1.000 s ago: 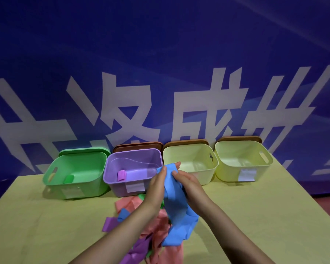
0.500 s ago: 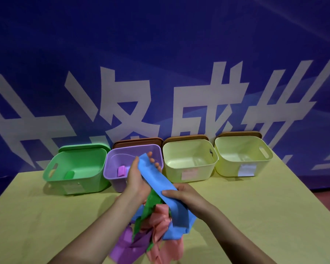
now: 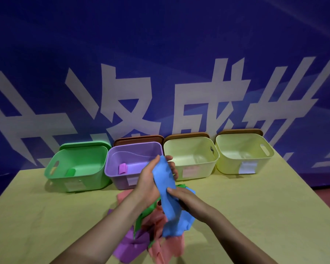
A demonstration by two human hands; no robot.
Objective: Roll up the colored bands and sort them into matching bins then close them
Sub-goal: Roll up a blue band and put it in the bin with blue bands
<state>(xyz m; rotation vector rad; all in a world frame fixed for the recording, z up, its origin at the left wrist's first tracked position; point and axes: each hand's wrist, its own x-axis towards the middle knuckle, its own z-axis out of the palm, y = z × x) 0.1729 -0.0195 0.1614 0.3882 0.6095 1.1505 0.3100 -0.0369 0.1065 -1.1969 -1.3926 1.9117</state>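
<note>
Left hand [image 3: 149, 185] has its fingers wrapped round the top end of the blue band [image 3: 165, 183], right hand [image 3: 183, 199] pinching it lower down. The band runs upright, tilted a bit, its loose tail drooping onto the pile of pink, green and purple bands [image 3: 141, 235] on the yellow-green table [image 3: 46, 216]. Beyond the band sit four plastic bins, the purple bin [image 3: 133, 161] nearest, against a blue banner [image 3: 160, 54].

Left hand [image 3: 148, 184]: raised at frame centre, fingers and thumb curled round the upper end of the blue band [image 3: 165, 184]; forearm runs down to the lower left edge.
Right hand [image 3: 185, 200]: lower, just right of centre, thumb pinching the band's middle; forearm exits lower right. Both forearms bare.
</note>
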